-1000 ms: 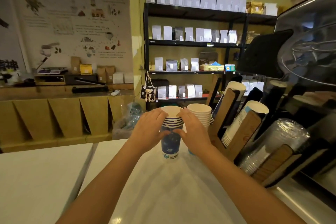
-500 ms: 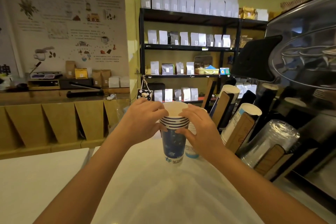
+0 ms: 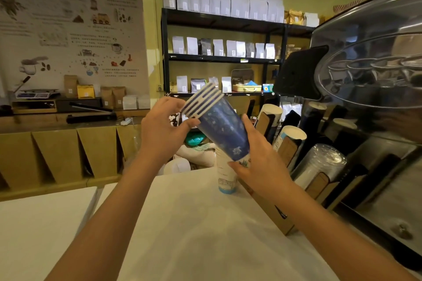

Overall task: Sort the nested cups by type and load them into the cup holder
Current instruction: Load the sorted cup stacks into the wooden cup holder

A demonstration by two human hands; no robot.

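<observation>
A nested stack of dark blue paper cups (image 3: 220, 126) is lifted off the counter and tilted, rims pointing up-left. My left hand (image 3: 163, 130) grips it near the white rims. My right hand (image 3: 258, 162) holds its base. Behind and below stands a second stack of white cups with a blue band (image 3: 226, 178), upright on the white counter (image 3: 182, 223). The wooden cup holder (image 3: 287, 150) stands at the right, with white cup stacks (image 3: 291, 136) and clear plastic cups (image 3: 324, 162) slanting out of its slots.
A large glossy coffee machine (image 3: 376, 75) fills the right side behind the holder. Black shelves with coffee bags (image 3: 219, 48) stand at the back. A brown counter with a scale (image 3: 36, 94) runs along the left wall.
The blue cup stack went from standing upright on the counter to lifted and tipped over to the left. My right hand slid from its rim down to its base.
</observation>
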